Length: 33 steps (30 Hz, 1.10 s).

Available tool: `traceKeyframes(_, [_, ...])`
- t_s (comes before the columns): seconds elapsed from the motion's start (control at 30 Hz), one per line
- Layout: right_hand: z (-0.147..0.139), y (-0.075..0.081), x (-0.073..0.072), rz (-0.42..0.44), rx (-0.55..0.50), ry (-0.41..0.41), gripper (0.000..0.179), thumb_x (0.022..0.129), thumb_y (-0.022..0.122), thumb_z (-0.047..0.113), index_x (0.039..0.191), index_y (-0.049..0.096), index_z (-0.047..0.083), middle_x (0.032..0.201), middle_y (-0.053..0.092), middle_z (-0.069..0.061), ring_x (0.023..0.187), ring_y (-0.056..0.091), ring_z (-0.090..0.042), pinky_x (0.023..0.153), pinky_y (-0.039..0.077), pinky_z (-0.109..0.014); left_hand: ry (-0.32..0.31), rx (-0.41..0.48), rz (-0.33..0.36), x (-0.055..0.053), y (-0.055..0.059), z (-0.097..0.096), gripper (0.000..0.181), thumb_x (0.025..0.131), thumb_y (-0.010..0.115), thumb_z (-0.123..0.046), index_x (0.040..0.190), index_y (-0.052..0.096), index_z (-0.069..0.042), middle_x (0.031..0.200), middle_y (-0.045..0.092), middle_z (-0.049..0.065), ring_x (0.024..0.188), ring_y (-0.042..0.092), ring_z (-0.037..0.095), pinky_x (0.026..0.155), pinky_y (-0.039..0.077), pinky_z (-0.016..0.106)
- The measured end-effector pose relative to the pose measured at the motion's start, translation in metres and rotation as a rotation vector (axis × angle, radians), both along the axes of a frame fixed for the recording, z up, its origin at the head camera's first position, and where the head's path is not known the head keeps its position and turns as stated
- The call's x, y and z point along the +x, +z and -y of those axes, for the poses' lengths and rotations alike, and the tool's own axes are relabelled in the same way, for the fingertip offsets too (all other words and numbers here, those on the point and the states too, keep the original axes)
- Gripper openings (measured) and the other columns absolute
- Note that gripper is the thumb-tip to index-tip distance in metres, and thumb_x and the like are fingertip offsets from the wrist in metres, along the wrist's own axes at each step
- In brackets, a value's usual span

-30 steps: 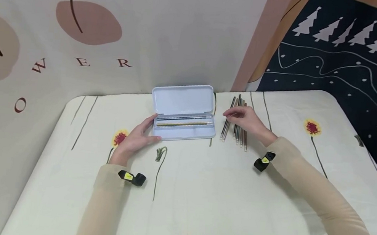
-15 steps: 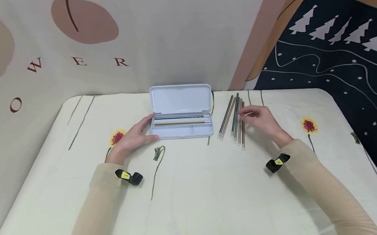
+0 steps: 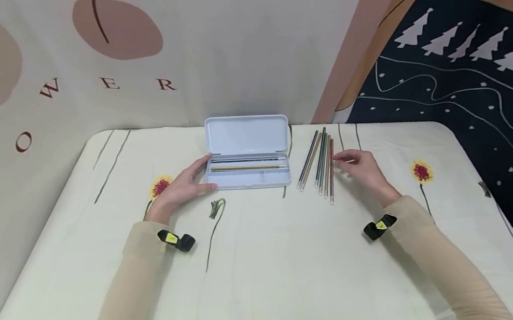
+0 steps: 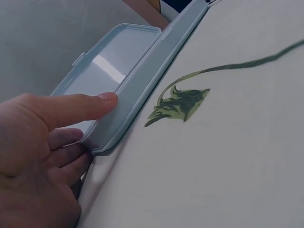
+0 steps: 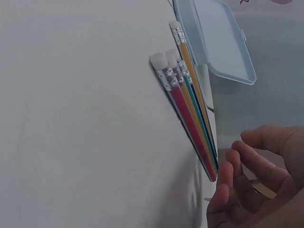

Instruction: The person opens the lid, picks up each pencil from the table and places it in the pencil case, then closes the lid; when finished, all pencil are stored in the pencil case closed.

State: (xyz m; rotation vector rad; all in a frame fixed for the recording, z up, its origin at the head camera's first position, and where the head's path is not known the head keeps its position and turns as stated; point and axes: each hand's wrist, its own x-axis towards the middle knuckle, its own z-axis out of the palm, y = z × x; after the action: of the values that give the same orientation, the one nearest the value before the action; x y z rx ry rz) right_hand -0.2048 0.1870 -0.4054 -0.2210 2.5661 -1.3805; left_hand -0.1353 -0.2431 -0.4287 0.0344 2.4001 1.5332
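Observation:
A pale blue pencil case [image 3: 246,134] lies with its lid raised at the back of the table. Inside it are a gold pencil [image 3: 247,168] and dark pencils [image 3: 247,160]. My left hand [image 3: 183,189] holds the case's left end; in the left wrist view the thumb [image 4: 90,107] lies over the front rim and the other fingers are at the end wall. To the right of the case several pencils lie side by side, erasers toward me, a red pencil [image 3: 332,173] outermost. My right hand [image 3: 361,167] is beside that red pencil, fingers loosely bent, holding nothing.
A white floral cloth [image 3: 264,265] covers the table. Patterned cloth [image 3: 258,50] hangs close behind the case, and a dark cloth with tree shapes [image 3: 470,94] hangs at the right.
My right hand has moved right, from over the pencils to beside the red one. The pencils now lie slightly spread. My left hand stays on the case.

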Motion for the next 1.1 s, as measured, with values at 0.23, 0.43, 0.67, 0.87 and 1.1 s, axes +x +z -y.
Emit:
traceKeyframes(0.23, [0.003,-0.008,0.000,-0.008,0.049,-0.014,0.027,0.096,0.058,0.009,0.118,0.063,-0.006,0.115,0.062,-0.023,0.101,0.055,-0.030,0.077,0.044,-0.031,0.008,-0.049,-0.005,-0.001,0.002,0.000,0.086,0.086,0.072,-0.012,0.155,0.020,-0.015,0.159,0.018,0.010,0.146,0.007,0.023,0.117,0.004,0.045])
traceKeyframes(0.43, [0.009,-0.011,0.002,0.013,0.079,-0.067,0.029,0.093,0.060,0.010,0.116,0.063,-0.006,0.109,0.063,-0.024,0.100,0.055,-0.032,0.080,0.044,-0.035,0.010,-0.054,0.001,-0.002,0.003,-0.001,0.086,0.086,0.072,-0.012,0.155,0.021,-0.016,0.159,0.018,0.009,0.146,0.007,0.023,0.116,0.004,0.045])
traceKeyframes(0.67, [0.012,-0.014,-0.001,0.037,0.116,-0.112,0.032,0.093,0.061,0.014,0.118,0.061,-0.005,0.109,0.063,-0.024,0.100,0.057,-0.033,0.084,0.044,-0.036,0.015,-0.049,0.006,0.000,0.002,-0.002,0.086,0.086,0.072,-0.011,0.155,0.021,-0.015,0.159,0.018,0.009,0.146,0.007,0.023,0.117,0.004,0.045])
traceKeyframes(0.87, [0.014,-0.015,-0.003,0.043,0.178,-0.129,0.033,0.090,0.065,0.018,0.116,0.062,-0.002,0.099,0.064,-0.019,0.089,0.056,-0.029,0.075,0.042,-0.033,0.012,-0.049,-0.003,0.000,0.004,-0.003,0.086,0.085,0.072,-0.010,0.155,0.021,-0.015,0.159,0.019,0.009,0.146,0.008,0.023,0.117,0.004,0.045])
traceKeyframes(1.1, [0.019,-0.013,-0.004,0.015,0.253,-0.137,0.033,0.087,0.066,0.022,0.111,0.062,0.000,0.090,0.061,-0.013,0.073,0.053,-0.023,0.062,0.039,-0.031,0.016,-0.041,-0.002,0.000,0.003,-0.002,0.086,0.085,0.072,-0.009,0.155,0.022,-0.015,0.159,0.019,0.010,0.146,0.008,0.023,0.117,0.004,0.045])
